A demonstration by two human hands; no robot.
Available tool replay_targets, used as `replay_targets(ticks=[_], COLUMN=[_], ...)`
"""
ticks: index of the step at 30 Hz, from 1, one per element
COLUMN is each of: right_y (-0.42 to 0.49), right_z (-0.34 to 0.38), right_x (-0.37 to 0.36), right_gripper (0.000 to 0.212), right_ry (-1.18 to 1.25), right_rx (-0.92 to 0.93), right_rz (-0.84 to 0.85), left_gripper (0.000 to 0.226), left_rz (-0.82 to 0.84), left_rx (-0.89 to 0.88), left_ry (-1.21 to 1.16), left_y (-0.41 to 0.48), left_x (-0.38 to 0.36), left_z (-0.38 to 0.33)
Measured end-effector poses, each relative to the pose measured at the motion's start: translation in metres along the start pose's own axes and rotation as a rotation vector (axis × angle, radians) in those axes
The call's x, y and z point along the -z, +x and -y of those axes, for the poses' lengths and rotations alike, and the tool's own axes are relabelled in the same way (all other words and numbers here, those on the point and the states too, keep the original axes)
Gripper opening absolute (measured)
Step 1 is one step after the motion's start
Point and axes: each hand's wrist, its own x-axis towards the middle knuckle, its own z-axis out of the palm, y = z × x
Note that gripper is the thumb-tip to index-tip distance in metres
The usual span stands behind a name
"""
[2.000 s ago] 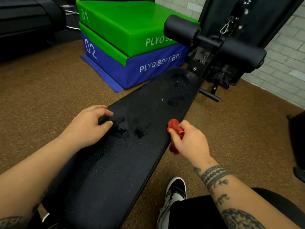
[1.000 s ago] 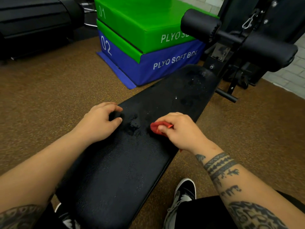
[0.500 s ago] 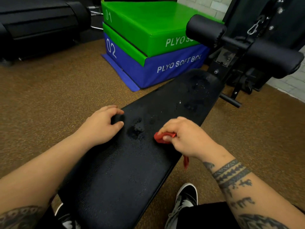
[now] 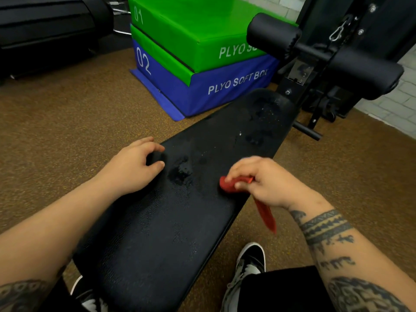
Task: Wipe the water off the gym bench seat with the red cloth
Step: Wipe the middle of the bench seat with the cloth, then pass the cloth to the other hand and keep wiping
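Observation:
The black gym bench seat point(image 4: 157, 233) runs from the near bottom toward the upper right. Wet patches point(image 4: 180, 172) lie at its middle, and more droplets point(image 4: 261, 122) sit near the far end. My right hand point(image 4: 261, 183) is shut on the red cloth point(image 4: 231, 183) and presses it onto the seat near the right edge, just right of the middle wet patch. A tail of the cloth hangs off the bench side below my wrist. My left hand point(image 4: 132, 167) grips the seat's left edge, fingers curled on the pad.
Stacked green and blue plyo soft boxes point(image 4: 202, 64) stand on the brown floor beyond the bench. Black padded rollers point(image 4: 337, 59) on a frame rise at the bench's far end. My shoe point(image 4: 247, 262) rests on the floor right of the bench. Dark equipment point(image 4: 45, 30) sits upper left.
My right hand carried the red cloth from the bench's right edge onto the seat toward the wet patch, and a tail of cloth now hangs down. The left hand has stayed on the left edge.

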Motion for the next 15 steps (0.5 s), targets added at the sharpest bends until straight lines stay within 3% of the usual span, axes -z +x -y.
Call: replay_targets(ticks=[2, 5, 7, 11, 15], right_y=[0.003, 0.004, 0.0, -0.011, -0.006], right_z=[-0.005, 0.002, 0.006, 0.017, 0.022], right_x=[-0.008, -0.034, -0.036, -0.015, -0.017], right_gripper=[0.023, 0.025, 0.023, 0.02, 0.022], right_ry=[-0.058, -0.058, -0.03, 0.114, 0.107], right_rx=[-0.053, -0.106, -0.093, -0.132, -0.2], right_rz=[-0.187, -0.25, -0.22, 0.039, -0.225], left_gripper=[0.043, 0.038, 0.039, 0.053, 0.032], left_rz=[0.001, -0.025, -0.011, 0.043, 0.035], left_rx=[-0.03, -0.118, -0.157, -0.186, -0.202], left_ry=[-0.016, -0.042, -0.04, 0.001, 0.026], left_y=[-0.001, -0.005, -0.007, -0.009, -0.008], left_x=[-0.001, -0.003, -0.004, -0.01, -0.015], left_z=[-0.003, -0.006, -0.011, -0.017, -0.011])
